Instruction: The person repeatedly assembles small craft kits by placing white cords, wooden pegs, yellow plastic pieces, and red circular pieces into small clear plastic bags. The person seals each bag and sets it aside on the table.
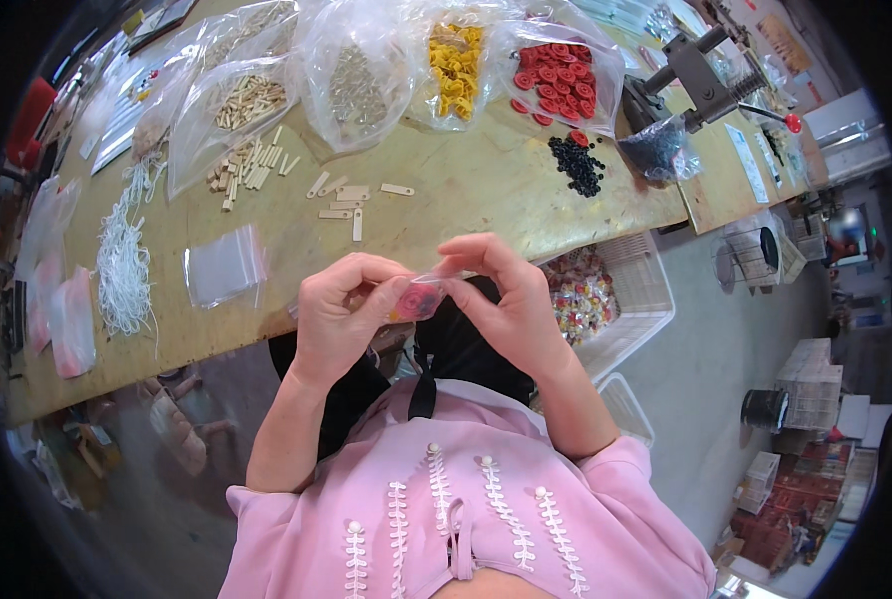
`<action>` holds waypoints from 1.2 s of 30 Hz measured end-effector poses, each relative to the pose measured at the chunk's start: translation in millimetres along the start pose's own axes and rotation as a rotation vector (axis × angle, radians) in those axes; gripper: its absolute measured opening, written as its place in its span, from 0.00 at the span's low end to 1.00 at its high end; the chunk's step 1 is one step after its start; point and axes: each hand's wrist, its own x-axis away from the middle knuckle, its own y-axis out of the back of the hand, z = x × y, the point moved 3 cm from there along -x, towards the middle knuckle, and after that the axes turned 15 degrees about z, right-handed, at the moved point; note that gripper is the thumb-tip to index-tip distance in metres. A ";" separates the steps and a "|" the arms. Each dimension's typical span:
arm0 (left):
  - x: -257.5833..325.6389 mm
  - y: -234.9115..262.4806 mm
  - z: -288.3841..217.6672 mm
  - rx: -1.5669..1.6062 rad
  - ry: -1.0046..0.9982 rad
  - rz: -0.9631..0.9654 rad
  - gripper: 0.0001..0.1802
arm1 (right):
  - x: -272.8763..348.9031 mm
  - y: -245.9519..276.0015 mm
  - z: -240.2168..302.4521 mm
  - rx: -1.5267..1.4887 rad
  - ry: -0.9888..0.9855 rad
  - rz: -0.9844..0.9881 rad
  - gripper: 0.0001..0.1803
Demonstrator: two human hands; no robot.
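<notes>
Both hands in front of torso, fingertips close together.
Left hand [338, 309]: thumb [384, 301] pinched to bent fingers [364, 268]. Right hand [516, 304]: fingers arched above thumb. Left forearm [288, 427], right forearm [578, 404] bare, angled inward.

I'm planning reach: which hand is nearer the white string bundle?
Left. The left hand is to the right of the white string bundle, with clear bags between; the right hand is farther right.

Workshop, long worktable [486, 195], lever press [707, 88], bagged small parts [456, 75]

Grey floor [685, 349] below yellowish worktable [496, 205]
</notes>
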 end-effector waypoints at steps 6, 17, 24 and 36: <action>26.5 3.8 7.7 0.101 -0.020 -0.086 0.05 | 6.4 -12.8 -17.1 -0.318 -0.160 0.081 0.06; 34.7 -9.9 2.4 -0.438 -0.110 -0.164 0.07 | 16.8 -33.9 -6.9 -0.013 -0.124 0.058 0.04; 32.6 -28.4 -7.6 -0.735 -0.196 -0.094 0.09 | 32.7 -36.6 -7.2 0.186 -0.074 0.054 0.05; 60.1 58.4 -7.8 -0.958 0.065 -0.316 0.12 | 153.4 126.7 -102.6 0.754 -0.555 -0.307 0.08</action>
